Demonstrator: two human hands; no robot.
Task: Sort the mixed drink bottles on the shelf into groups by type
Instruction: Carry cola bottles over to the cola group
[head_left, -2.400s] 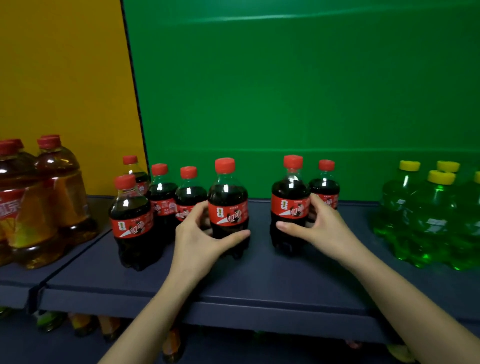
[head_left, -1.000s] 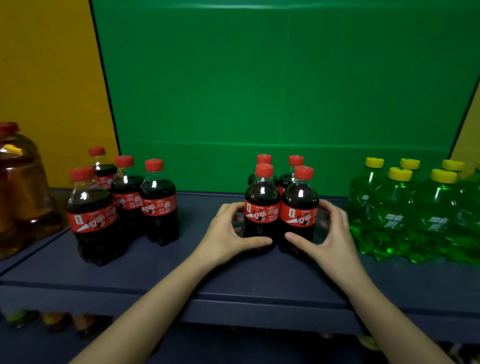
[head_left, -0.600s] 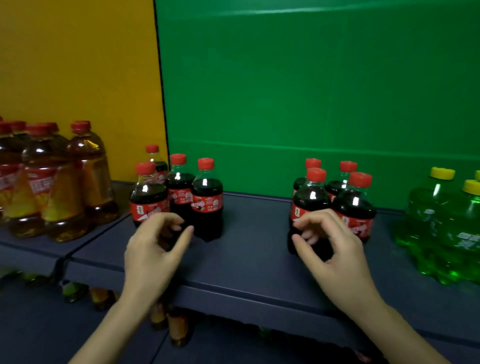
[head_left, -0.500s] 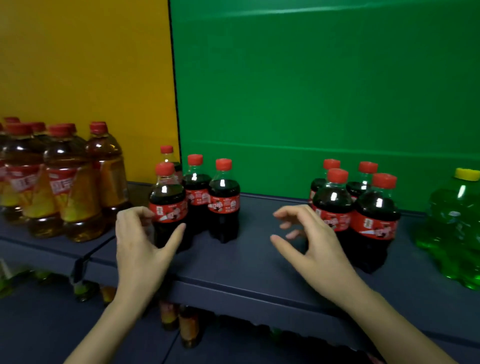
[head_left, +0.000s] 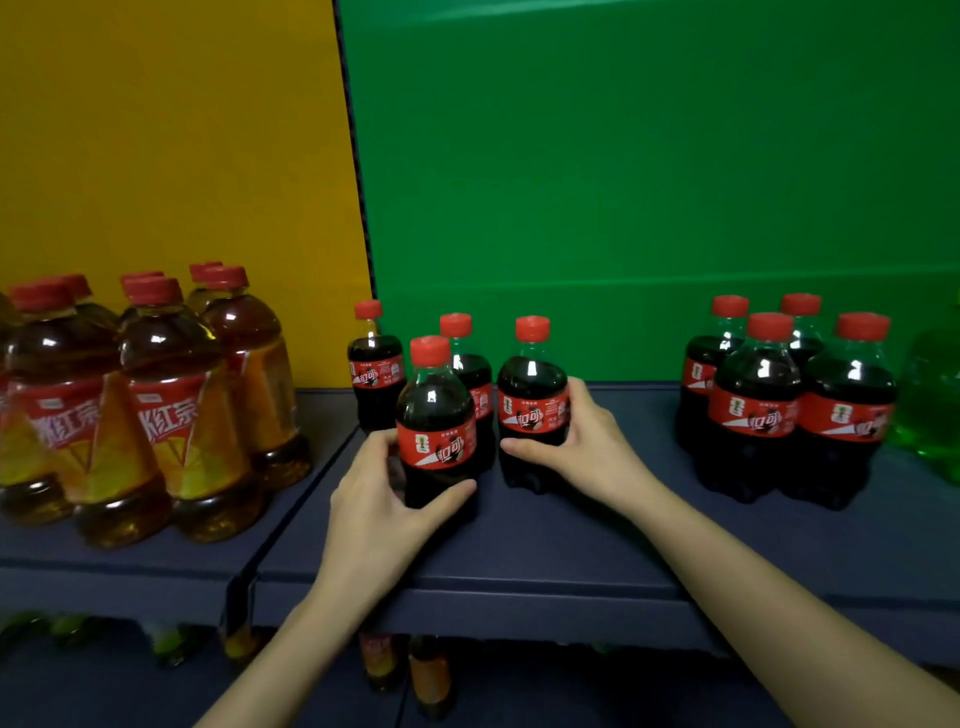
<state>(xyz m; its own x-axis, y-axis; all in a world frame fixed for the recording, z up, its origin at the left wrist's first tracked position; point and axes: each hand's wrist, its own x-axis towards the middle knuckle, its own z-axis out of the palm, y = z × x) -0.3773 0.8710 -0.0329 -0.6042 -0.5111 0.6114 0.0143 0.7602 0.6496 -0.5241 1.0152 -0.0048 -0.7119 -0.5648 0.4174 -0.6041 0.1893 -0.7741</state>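
Left hand (head_left: 379, 499) grips front cola bottle (head_left: 435, 415), right hand (head_left: 587, 447) grips upright neighbour bottle (head_left: 531, 384); four-cola cluster (head_left: 763, 395) stands toward shelf's (head_left: 571, 545) right end, nearer the right hand.

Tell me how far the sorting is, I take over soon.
Done: tea bottles grouped at left; four colas clustered right, beside a green bottle. In hand: left hand and right hand each grip one of the middle four. Left: likely joining those to the right cluster.
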